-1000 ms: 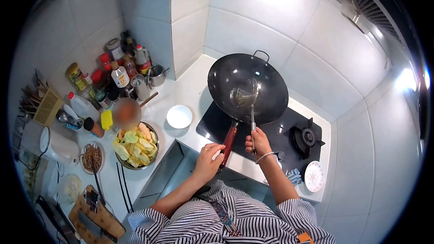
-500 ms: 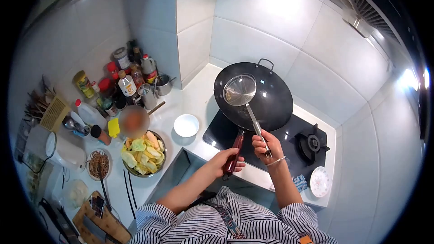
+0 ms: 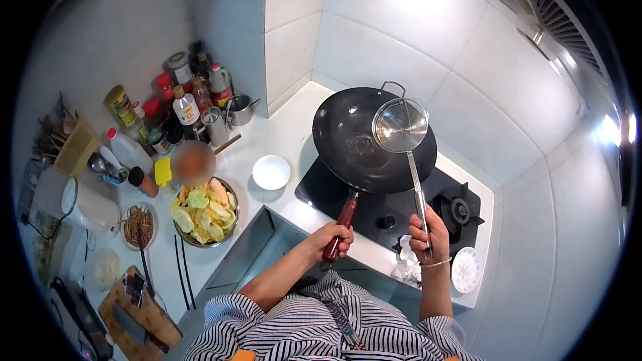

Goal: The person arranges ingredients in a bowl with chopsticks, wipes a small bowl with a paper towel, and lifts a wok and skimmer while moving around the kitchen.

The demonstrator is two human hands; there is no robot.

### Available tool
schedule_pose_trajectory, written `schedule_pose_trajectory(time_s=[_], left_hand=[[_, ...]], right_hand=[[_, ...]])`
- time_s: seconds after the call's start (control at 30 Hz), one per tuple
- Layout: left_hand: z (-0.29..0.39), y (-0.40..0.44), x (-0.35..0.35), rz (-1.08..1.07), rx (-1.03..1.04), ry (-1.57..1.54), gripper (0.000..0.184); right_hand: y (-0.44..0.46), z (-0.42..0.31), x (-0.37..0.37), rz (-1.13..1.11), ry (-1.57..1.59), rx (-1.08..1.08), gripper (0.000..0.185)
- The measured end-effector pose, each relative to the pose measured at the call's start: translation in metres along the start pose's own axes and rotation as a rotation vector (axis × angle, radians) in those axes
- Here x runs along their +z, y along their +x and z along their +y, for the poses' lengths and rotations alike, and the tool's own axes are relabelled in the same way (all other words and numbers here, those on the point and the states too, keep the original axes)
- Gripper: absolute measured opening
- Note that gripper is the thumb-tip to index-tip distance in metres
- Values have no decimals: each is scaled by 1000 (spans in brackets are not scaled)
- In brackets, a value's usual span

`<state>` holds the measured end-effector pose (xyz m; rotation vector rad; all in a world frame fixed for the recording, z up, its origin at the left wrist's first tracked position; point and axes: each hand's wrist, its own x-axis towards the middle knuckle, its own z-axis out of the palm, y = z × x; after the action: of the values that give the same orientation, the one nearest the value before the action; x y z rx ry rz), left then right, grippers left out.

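My left hand is wrapped round the dark red handle of a black wok on the left side of the gas stove. A small pool of liquid shows in the bottom of the wok. In my right hand is the metal handle of a round wire-mesh strainer. The mesh is above the wok's right side and hides part of its rim.
On the counter left of the stove stand a white bowl, a bowl of cut cabbage leaves and several seasoning bottles. A bare burner, a flowered plate and crumpled white paper lie on the right.
The strainer has moved right, from over the wok's left-centre to its right side. My left hand has closed more fully round the wok handle. The white paper has come into view.
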<state>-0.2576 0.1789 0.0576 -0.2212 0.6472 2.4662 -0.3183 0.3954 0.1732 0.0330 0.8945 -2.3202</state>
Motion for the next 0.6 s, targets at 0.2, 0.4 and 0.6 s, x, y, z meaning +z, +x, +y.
schedule_pose_trajectory(time_s=[0.2, 0.4, 0.6], left_hand=[[-21, -23, 9, 12, 113, 17, 20], [-42, -47, 23, 11, 182, -16, 25], [-66, -63, 32, -50, 267, -99, 22]], right_hand=[[-18, -10, -2, -46, -46, 4, 42], [-29, -21, -4, -36, -160, -8, 41], [-37, -28, 0, -50, -233, -6, 40]])
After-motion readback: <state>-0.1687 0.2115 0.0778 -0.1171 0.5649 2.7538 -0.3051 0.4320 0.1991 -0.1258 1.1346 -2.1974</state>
